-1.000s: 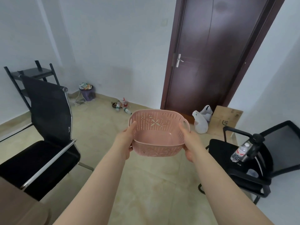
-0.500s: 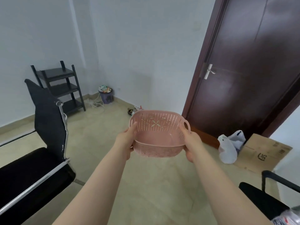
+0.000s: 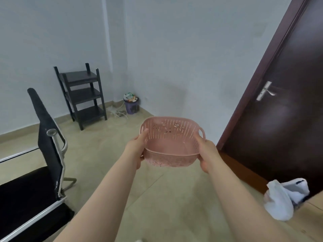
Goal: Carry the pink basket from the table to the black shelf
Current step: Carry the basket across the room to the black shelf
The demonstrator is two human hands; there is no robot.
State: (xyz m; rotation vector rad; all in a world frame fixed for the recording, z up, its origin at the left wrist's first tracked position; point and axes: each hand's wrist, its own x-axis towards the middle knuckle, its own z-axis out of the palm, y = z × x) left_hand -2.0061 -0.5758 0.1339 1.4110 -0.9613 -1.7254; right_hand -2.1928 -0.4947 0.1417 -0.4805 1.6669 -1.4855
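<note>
Out in front of you, at chest height over the open floor, the basket [image 3: 170, 144] sits between your two hands, well clear of any table. Your left hand [image 3: 135, 151] is wrapped round the left rim, thumb lying over the edge and fingers under the wall; your right hand [image 3: 208, 154] is clamped on the right side just below the handle cut-out. Both hands are closed on the basket, which looks empty and tips slightly toward you.

What has changed in the last second is the view, not the grip. You have turned left: the door [image 3: 279, 102] has slid from the middle of the picture to the right edge, and the shelf [image 3: 82, 95], half hidden behind the chair [image 3: 43, 130] a moment ago, now stands fully in sight against the far wall beside the bin [image 3: 131, 105]. The basket has kept the same level in your hands throughout.

That suggests the pick-up is done and you are in the carrying leg, now nearly facing the target. The shelf is still well apart from you, with the chair back standing to the left of a straight path. All three tiers look bare, and the top one seems easiest to reach.
</note>
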